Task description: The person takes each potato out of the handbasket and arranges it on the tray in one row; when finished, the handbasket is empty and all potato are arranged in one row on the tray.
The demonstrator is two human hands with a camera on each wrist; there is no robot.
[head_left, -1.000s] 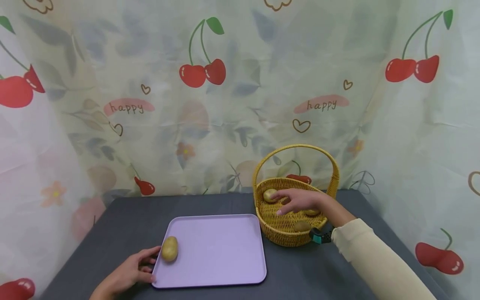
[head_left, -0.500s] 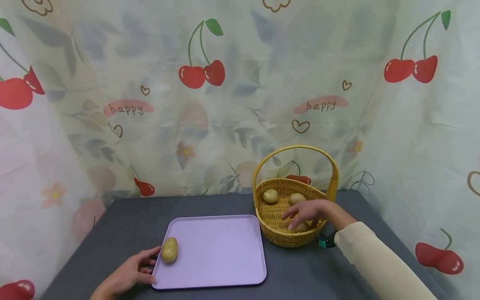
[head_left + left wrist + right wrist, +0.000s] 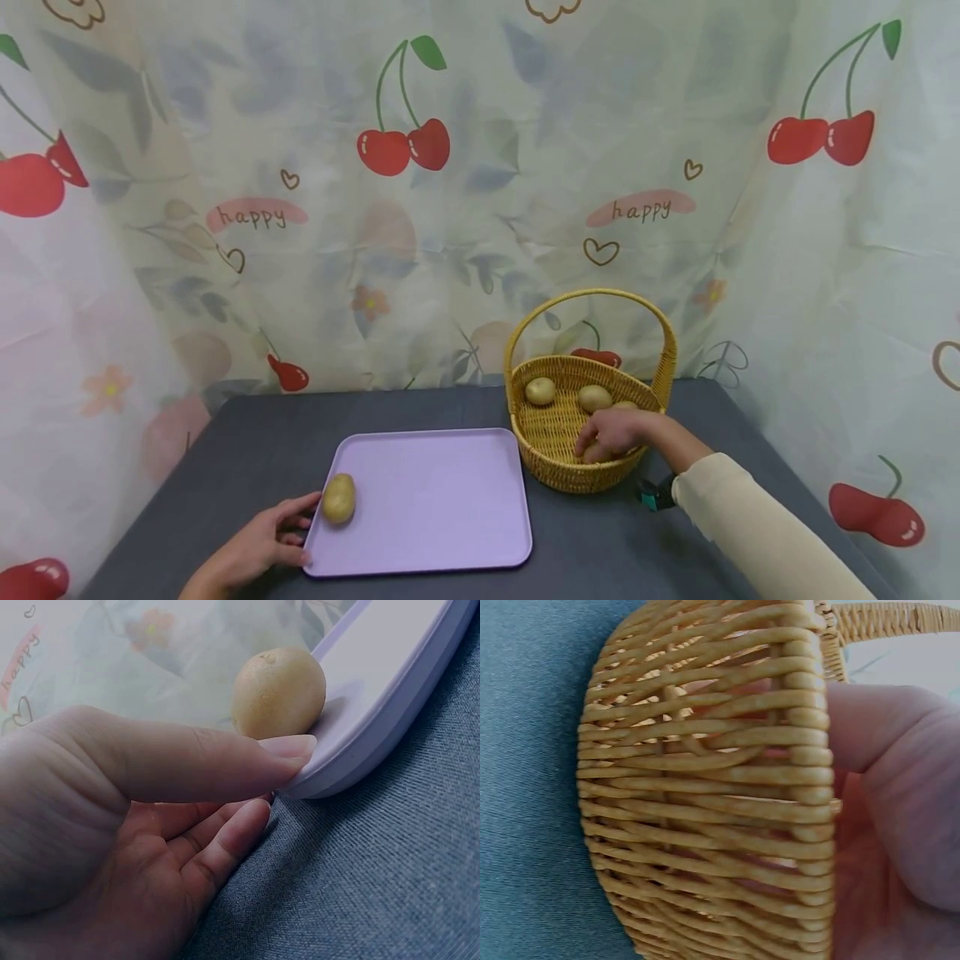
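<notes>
A purple tray [image 3: 431, 500] lies on the dark cloth with one potato [image 3: 339, 500] near its left edge. My left hand [image 3: 258, 542] rests against that edge, thumb at the near corner and fingers loosely spread along the side. In the left wrist view the thumb [image 3: 217, 761] touches the tray's rim [image 3: 337, 769]. My right hand [image 3: 617, 432] reaches into the wicker basket [image 3: 551, 475], its fingers curled over a potato [image 3: 597, 454] near the front wall. The right wrist view has the basket's weave [image 3: 712, 787] hiding the fingertips and that potato.
Other potatoes, one at the back left [image 3: 540, 391] and one in the middle [image 3: 595, 398], lie in the basket, with another partly hidden behind the right hand. The basket's tall handle [image 3: 592, 293] arches above it. A printed curtain [image 3: 465, 208] hangs behind the table.
My right hand has moved from above the basket's middle down and right to the front potato, and its fingers have curled over it. The left hand and tray have not visibly moved.
</notes>
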